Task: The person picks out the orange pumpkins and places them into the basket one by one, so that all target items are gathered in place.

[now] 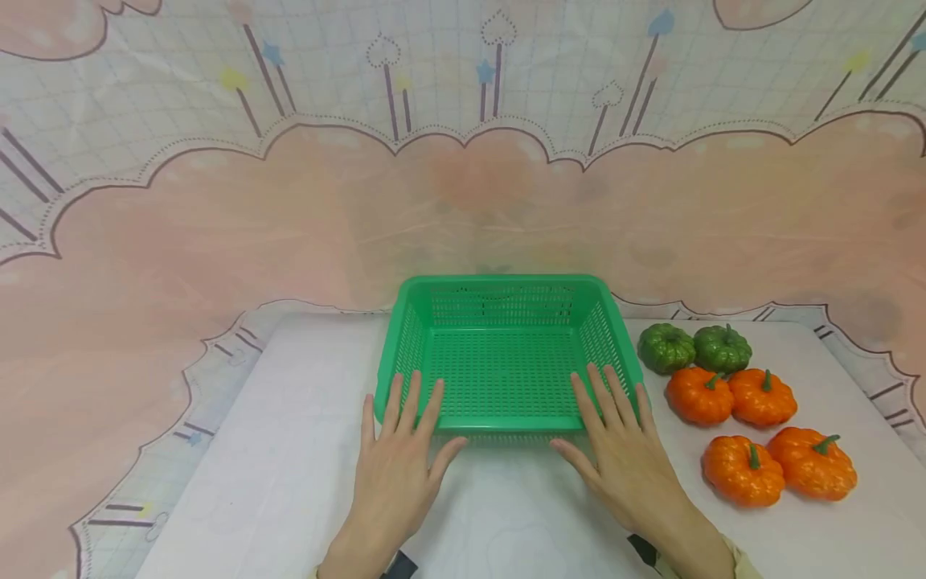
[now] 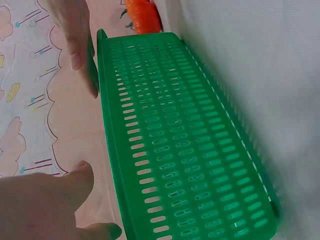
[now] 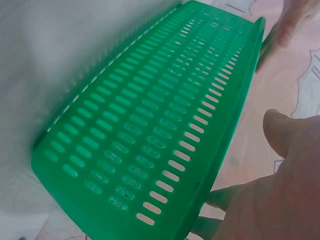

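Note:
A green plastic basket (image 1: 502,423) with slotted walls stands on the white table, with nothing inside it. My left hand (image 1: 399,470) is spread flat over its near left corner, fingers straight and thumb pointing inward. Mirroring it, my right hand (image 1: 628,462) spreads over the near right corner with straight fingers. Neither hand grips anything. The near wall of the basket (image 2: 165,140) fills much of the left wrist view. Whether the fingers touch the rim or hover just above it, I cannot tell.
Right of the basket sit two green pumpkins (image 1: 666,348) and several orange pumpkins (image 1: 743,471), grouped in pairs. The white tabletop (image 1: 289,450) stretches left of the basket. A patterned pink and white cloth (image 1: 463,193) hangs behind and surrounds the table.

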Available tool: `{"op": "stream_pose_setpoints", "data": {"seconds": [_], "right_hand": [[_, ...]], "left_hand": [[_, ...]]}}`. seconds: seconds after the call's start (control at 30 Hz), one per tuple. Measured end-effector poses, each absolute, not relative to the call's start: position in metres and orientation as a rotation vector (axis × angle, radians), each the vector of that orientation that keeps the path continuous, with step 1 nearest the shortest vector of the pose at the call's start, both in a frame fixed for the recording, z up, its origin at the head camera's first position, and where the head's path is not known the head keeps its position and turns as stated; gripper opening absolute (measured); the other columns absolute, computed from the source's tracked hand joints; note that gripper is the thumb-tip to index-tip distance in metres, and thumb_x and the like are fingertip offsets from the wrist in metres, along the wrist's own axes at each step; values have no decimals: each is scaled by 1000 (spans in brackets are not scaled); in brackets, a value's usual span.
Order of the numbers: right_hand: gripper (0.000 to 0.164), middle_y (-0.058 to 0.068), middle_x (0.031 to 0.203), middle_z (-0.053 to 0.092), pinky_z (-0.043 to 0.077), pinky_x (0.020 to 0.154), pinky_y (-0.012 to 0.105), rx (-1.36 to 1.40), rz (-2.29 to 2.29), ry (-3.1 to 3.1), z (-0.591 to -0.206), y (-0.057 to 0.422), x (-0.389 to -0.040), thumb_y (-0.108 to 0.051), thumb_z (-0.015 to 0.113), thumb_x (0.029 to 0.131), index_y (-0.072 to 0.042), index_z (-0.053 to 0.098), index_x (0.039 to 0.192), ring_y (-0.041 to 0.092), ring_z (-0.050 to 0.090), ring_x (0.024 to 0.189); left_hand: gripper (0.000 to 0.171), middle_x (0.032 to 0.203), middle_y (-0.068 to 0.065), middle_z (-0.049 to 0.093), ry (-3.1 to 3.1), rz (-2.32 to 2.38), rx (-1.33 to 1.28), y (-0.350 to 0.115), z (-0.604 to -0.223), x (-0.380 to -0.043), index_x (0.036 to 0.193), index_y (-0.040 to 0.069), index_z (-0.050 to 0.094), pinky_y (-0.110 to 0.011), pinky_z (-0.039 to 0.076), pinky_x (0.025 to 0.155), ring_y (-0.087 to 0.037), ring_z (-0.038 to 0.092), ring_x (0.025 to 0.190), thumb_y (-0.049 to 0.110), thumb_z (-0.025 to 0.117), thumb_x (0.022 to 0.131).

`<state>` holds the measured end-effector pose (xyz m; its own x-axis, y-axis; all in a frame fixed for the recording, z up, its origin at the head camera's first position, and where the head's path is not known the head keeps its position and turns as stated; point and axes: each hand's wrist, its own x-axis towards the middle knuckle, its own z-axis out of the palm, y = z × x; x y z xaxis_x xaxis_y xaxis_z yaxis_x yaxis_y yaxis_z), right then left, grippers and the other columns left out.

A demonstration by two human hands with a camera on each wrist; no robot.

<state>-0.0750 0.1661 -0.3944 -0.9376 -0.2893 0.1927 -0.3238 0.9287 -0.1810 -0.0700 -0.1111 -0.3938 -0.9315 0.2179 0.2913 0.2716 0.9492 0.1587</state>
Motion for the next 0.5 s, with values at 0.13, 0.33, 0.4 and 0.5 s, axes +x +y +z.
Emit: {"op": "stream_pose_setpoints", "data": {"seconds": [0.13,0.33,0.4,0.5], "right_hand": [[84,13,167,4,-2,122,57,461,322,-2926,-394,167,-76,-59,46,99,-10,15,160,32,-1,154],[83,14,167,4,-11,122,52,453,329,-2940,-392,168,-76,-56,48,100,-9,15,159,35,2,154],[82,15,167,5,-10,122,53,452,323,-2937,-391,169,-76,-56,48,100,-8,17,159,36,4,153],[81,15,167,5,-7,123,55,450,316,-2940,-390,171,-77,-56,47,100,-8,17,159,38,6,153]], "left_hand": [[72,160,-17,31,-2821,-287,-363,-112,-393,-70,155,17,35,-62,7,120,-36,17,152,57,50,98],[71,160,-17,31,-2826,-284,-350,-114,-392,-70,155,16,35,-61,8,120,-36,19,151,57,49,98],[71,160,-16,30,-2831,-281,-343,-115,-392,-70,155,16,35,-61,9,120,-35,18,152,57,49,98],[71,160,-16,31,-2835,-279,-334,-117,-390,-70,155,16,35,-60,10,120,-35,19,151,57,49,98]]}}
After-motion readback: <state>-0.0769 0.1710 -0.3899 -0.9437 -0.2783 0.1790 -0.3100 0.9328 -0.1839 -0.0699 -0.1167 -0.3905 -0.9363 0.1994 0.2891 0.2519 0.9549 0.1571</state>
